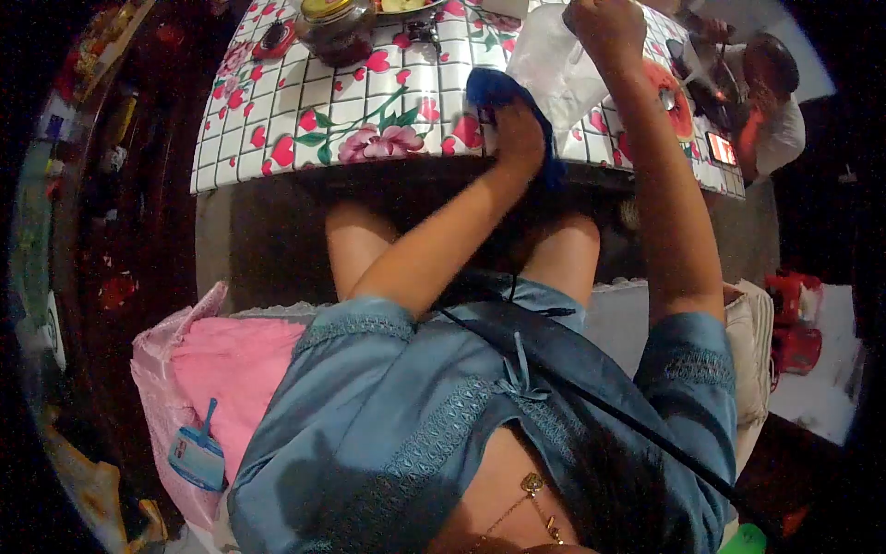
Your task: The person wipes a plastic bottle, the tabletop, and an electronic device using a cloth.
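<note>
My left hand (520, 138) is closed on a bunched blue cloth (498, 88) at the table's near edge, and part of the cloth hangs over that edge. Farther back, my right hand (609, 37) is raised in a fist above the tabletop. Something small and dark shows at its left side, too little to name. A see-through, whitish plastic piece (554, 69) lies between my two hands, beside the blue cloth. I cannot tell whether my right fingers grip it.
The table (295, 115) has a cover with hearts and flowers. A lidded jar (337, 32) stands at back left, near a small red-and-black round item (276, 38). To the right are a red round plate-like item (678, 106) and a lit phone (721, 148). Another person (784, 129) sits beyond.
</note>
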A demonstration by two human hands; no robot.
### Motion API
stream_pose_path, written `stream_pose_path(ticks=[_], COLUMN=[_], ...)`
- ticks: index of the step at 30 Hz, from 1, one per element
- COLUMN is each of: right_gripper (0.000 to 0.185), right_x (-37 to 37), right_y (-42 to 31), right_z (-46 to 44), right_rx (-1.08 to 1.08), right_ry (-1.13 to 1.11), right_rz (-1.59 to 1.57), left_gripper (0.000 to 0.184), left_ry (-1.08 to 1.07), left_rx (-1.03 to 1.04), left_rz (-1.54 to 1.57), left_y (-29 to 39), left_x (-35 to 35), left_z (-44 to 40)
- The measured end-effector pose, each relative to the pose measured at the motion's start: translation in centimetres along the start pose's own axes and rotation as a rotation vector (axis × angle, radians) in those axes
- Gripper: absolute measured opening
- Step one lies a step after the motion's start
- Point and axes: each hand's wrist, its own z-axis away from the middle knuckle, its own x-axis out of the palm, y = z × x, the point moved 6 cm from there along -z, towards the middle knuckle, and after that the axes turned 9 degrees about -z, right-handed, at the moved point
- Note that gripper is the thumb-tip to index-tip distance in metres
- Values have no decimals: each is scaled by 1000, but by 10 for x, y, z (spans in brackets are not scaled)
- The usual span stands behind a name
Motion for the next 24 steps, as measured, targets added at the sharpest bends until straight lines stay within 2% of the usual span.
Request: stream_pose_path(ticks=[1, 2, 3, 4, 6, 7, 9, 10, 13, 15, 17, 18, 19, 20, 21, 22, 24], right_gripper=[26, 26, 26, 26, 25, 25, 24, 24, 23, 22, 18, 17, 17, 17, 23, 48, 50], right_x=[-1, -1, -1, -1, -2, -2, -2, -3, -3, -2, -2, -3, -4, -6, -6, -7, -22], right_y=[-1, -3, -3, -3, -4, -3, -2, -3, -5, -4, -3, -1, -5, -9, -1, 28, 43], right_z=[0, 0, 0, 0, -1, 0, 0, 1, 0, 1, 2, 3, 4, 4, 0, -10, -11], right_rx=[18, 11, 27, 43, 32, 32, -16, -62, -120, -171, -239, -260, -389, -520, -506, 67, 258], right_ry=[-22, -27, -31, -34, -40, -45, -23, -3, -5, -1, 18, 43, 55, 69, 60, -244, -26], right_rz=[60, 57, 22, -13, 9, 36, 18, -2, -1, 40, 40, -6, -3, 5, -65, -720, -900], left_gripper=[39, 39, 39, 39, 40, 41, 42, 41, 39, 38, 40, 40, 41, 44, 46, 48, 45], left_ry=[-8, -78, -76, -53, -19, 170, 369, 254, 307, 392, -26, 6, 39, 31, 29, 32, 463], left_rx=[63, 158, 150, 120, 92, 202, 383, 326, 324, 264, 296, 310, 322, 173, 112, 50, 342], left_rz=[-108, -49, -47, 221, 489, 366, 244, 321, 259, 503, 287, 213, 138, 312, 394, 477, 668], left_y=[13, 25, 30, 35, 38, 44, 54, 50, 44, 30, 21, 19, 18, 5, -1, -7, 6], left_x=[-8, -6, -9, -15, -29, -48, -82, -84, -100, -112, -82, -76, -77, -78, -87, -99, -160], left_z=[21, 36, 50, 60, 59, 56, 46, 24, -1, 4, 5, 4, 3, -2, -7, -13, -13])
